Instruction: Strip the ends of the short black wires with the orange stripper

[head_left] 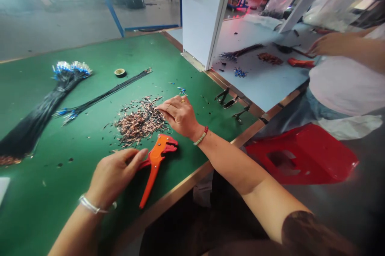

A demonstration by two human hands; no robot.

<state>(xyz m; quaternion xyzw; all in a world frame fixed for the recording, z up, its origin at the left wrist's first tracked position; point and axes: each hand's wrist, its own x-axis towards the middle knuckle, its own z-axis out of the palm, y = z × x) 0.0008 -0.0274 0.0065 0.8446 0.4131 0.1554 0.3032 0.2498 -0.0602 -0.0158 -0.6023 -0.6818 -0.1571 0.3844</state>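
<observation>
My left hand [117,170] is closed, its fingers curled under and its thumb beside the red handle of an orange wire stripper [155,164]. What the curled fingers hold, if anything, is hidden; the stripper lies on the green table. My right hand [180,117] pinches its fingertips together at the right edge of a pile of cut wire scraps [135,123]. Anything between those fingertips is too small to make out. Just beyond my right hand lie a few small blue terminals [181,90].
A thick bundle of black wires [42,107] with blue-tipped ends lies at left. Beside it are a thinner wire bundle [105,95] and a tape roll [120,73]. A white panel [200,15] stands at the back. On the right, a co-worker's hand [327,43] is over another table, near a red stool [319,152].
</observation>
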